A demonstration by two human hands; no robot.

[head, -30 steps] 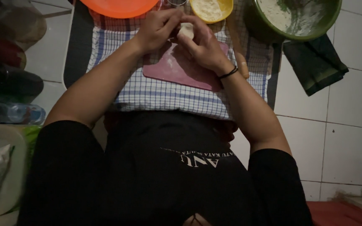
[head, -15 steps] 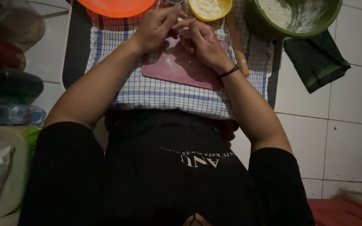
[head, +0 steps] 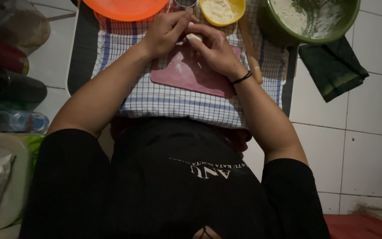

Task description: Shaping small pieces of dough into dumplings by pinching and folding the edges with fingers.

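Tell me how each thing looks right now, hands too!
left hand: pinching the dough piece
right hand: cupping the dough piece
dough piece: small, pale, between both hands
pink board: floury, flat on the checked cloth
yellow bowl: holds flour
green bowl: flour-smeared inside

One head-worn camera looks steeply down, close over the pink board [head: 191,73].

We wear a black short-sleeved shirt [head: 173,186] with small pale lettering printed across the chest, low in the centre of the frame. Our forearms are bare. On our right wrist sits a thin black band [head: 242,79].
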